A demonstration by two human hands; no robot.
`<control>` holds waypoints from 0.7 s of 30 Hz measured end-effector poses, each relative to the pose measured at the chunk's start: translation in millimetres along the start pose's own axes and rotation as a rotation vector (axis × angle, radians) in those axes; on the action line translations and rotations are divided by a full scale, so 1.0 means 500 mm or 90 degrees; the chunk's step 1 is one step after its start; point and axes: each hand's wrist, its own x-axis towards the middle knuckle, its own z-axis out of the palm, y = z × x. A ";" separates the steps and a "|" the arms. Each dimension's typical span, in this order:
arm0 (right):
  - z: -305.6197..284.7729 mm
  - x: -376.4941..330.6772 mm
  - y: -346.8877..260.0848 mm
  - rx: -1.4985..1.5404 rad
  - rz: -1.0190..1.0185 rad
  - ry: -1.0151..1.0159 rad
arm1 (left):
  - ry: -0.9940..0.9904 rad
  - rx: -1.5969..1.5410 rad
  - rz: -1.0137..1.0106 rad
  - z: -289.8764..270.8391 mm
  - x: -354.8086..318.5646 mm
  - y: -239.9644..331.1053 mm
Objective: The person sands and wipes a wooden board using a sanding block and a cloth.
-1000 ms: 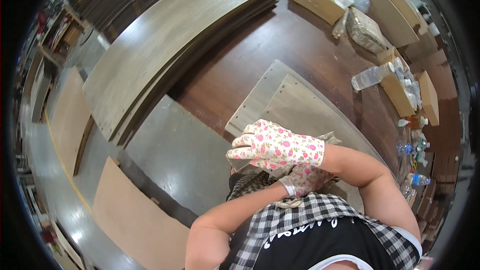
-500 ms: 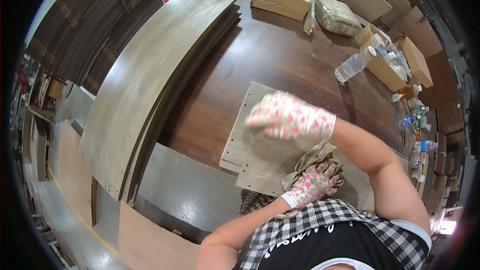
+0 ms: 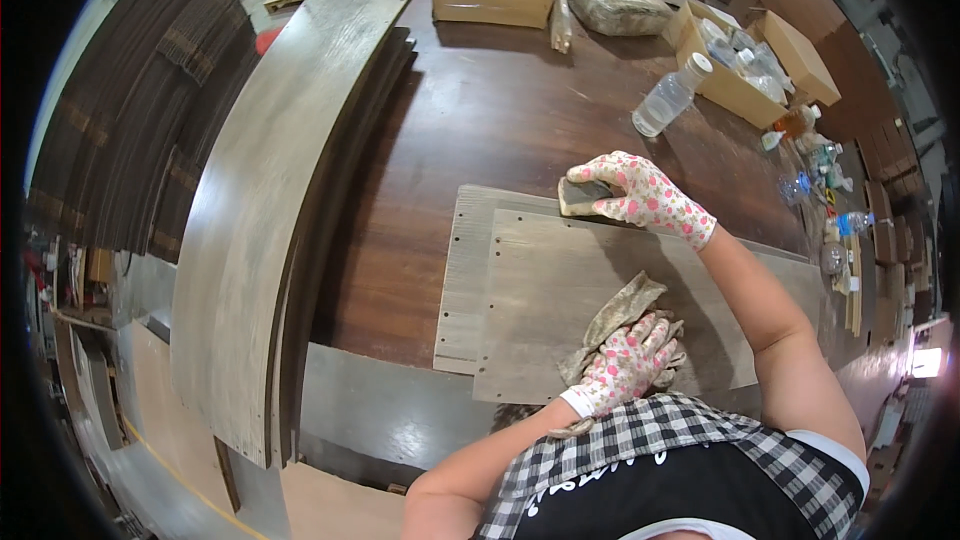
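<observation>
My right hand [image 3: 655,198], in a white glove with pink flowers, grips a small sanding block [image 3: 582,198] with a dark face and pale sides. It is at the far edge of a grey-brown wood panel [image 3: 540,290] with small holes along its left end. My left hand [image 3: 630,358], gloved alike, is closed over a crumpled, stained rag [image 3: 622,316] and rests on the panel near my body. Beneath this panel a second panel [image 3: 455,290] sticks out at the left and far side.
On the left a stack of long curved panels [image 3: 265,180] lies along the brown table [image 3: 470,110]. A clear bottle [image 3: 670,98] stands beyond my right hand. Open cardboard boxes [image 3: 490,2] and a wrapped bundle [image 3: 615,0] line the far side; several bottles [image 3: 850,224] sit at the right.
My right hand has gone from a blurred position over the panel's far left part to its far edge, further right. My left hand stays on the rag. The whole view has shifted slightly.
</observation>
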 end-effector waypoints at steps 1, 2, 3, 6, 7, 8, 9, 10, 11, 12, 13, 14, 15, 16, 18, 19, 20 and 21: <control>-0.001 -0.011 0.003 -0.011 0.007 0.032 | -0.002 0.005 0.011 -0.003 0.003 0.002; 0.010 -0.001 -0.016 0.031 -0.032 0.038 | 0.007 -0.035 0.031 -0.020 0.003 0.002; 0.032 0.030 -0.055 0.075 -0.079 0.045 | 0.015 -0.033 0.027 -0.028 0.003 0.002; 0.111 0.076 -0.120 0.018 -0.095 0.106 | -0.005 -0.043 0.016 -0.047 0.004 0.006; 0.124 0.079 -0.122 0.020 -0.086 0.105 | -0.044 -0.035 0.012 -0.041 0.005 0.004; 0.117 0.067 -0.118 0.037 -0.081 0.056 | -0.009 -0.021 0.017 -0.040 0.000 0.003; 0.102 0.043 -0.100 0.035 -0.067 0.063 | 0.026 -0.008 0.023 -0.040 -0.003 0.001; 0.075 0.003 -0.069 0.025 -0.084 0.074 | 0.006 0.021 0.036 -0.038 -0.002 -0.002; 0.051 -0.041 -0.037 0.020 -0.104 0.081 | 0.024 0.024 0.042 -0.031 -0.003 -0.006; 0.018 -0.096 -0.006 0.021 -0.024 0.057 | 0.025 0.019 0.043 -0.032 -0.004 -0.008; -0.014 -0.157 0.026 0.025 0.052 0.031 | 0.026 0.016 0.040 -0.034 -0.006 -0.010; -0.050 -0.232 0.059 0.066 0.144 0.040 | 0.024 0.014 0.046 -0.036 -0.004 -0.008; -0.077 -0.293 0.080 0.108 0.237 0.051 | 0.030 0.044 0.054 -0.040 -0.001 -0.005; -0.090 -0.319 0.075 0.099 0.299 0.081 | 0.034 0.074 0.060 -0.041 -0.002 -0.003; -0.080 -0.324 0.072 -0.044 0.297 0.097 | 0.024 0.082 0.055 -0.044 -0.005 -0.003; -0.067 -0.286 0.054 0.018 0.233 0.086 | 0.015 0.092 0.051 -0.046 -0.007 -0.001; -0.046 -0.226 0.003 0.077 0.214 0.093 | 0.004 0.087 0.047 -0.045 -0.008 -0.005; -0.014 -0.187 -0.015 0.040 0.181 0.121 | 0.002 0.084 0.057 -0.044 -0.004 -0.004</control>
